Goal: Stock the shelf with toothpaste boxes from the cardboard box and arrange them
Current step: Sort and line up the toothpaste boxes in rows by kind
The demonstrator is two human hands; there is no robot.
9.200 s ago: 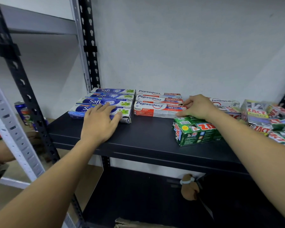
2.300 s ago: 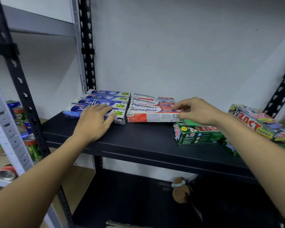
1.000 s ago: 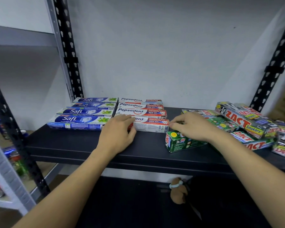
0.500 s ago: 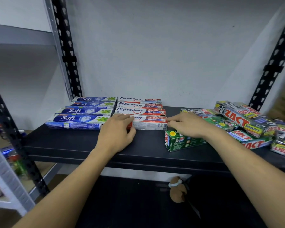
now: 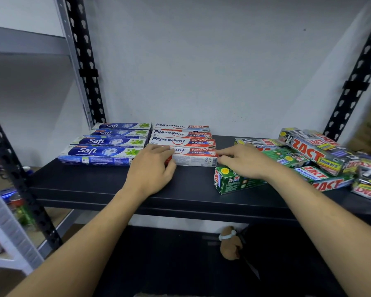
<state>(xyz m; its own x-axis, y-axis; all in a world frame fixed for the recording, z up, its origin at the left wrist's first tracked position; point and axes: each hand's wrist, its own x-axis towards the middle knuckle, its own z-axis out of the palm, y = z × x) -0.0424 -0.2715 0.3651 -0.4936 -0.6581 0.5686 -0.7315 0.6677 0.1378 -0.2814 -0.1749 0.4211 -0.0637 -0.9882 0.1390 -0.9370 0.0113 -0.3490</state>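
Note:
On the black shelf (image 5: 107, 185) lie a row of blue Safi boxes (image 5: 99, 151) at the left and a row of red-and-white Pepsodent boxes (image 5: 180, 140) beside them. My left hand (image 5: 152, 168) rests on the left end of the front Pepsodent box (image 5: 195, 157), fingers over its top. My right hand (image 5: 242, 161) touches that box's right end with its fingertips. Under my right wrist lies a green Zact box (image 5: 231, 181). The cardboard box is out of view.
A loose heap of Zact boxes (image 5: 321, 161) fills the shelf's right side. Black perforated uprights stand at the back left (image 5: 84, 67) and back right (image 5: 356, 82). A neighbouring grey rack at the left holds drink cans (image 5: 17, 209). A lower shelf lies below.
Both hands moved from the Safi row and the green Zact box onto the front Pepsodent box. In the last second they have only shifted slightly on its two ends.

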